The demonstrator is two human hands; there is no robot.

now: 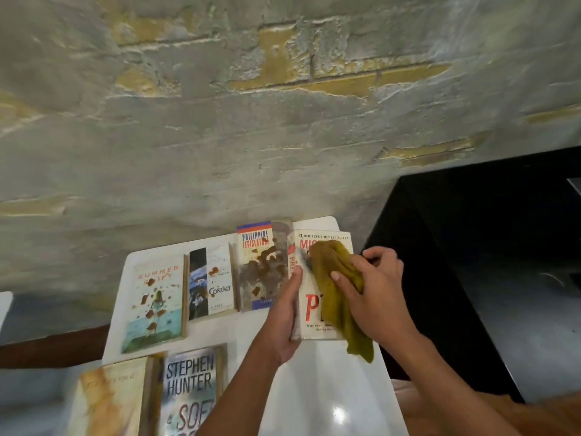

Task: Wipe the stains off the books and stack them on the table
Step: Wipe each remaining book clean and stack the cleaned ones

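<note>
From the head camera, you look down at a white desk [330, 388] in the lower middle of the frame, with six books on it. Along the far row, from left to right, you can read "SUMMER" on the pale book with the blue lower cover [155, 305], "CARL SAGAN" and "CONTACT" on the narrow black-and-white book [211, 282], and "PHILIPPINE LEGISLATURE" on the cream book [259, 265]; all three carry brown stains. At the bottom left lie two more: a yellowed book [108, 401] whose title is too blurred to read, and just right of it a grey one [191, 388] reading "STEPHEN HUNTER" with "SOF" below.

The sixth book [309, 306], right of centre, is the one in your hands. Its top line reads "#1 NEW YORK TIMES BESTSELLER", with red letters "MIC" below it and a large red "P" lower down; the rest is covered. Your left hand [287, 316] grips it along its left edge, thumb on the cover. Your right hand [377, 294] clutches one olive-yellow cloth [336, 291], bunched and pressed on the cover, its tail hanging past the book's lower right corner.
</note>
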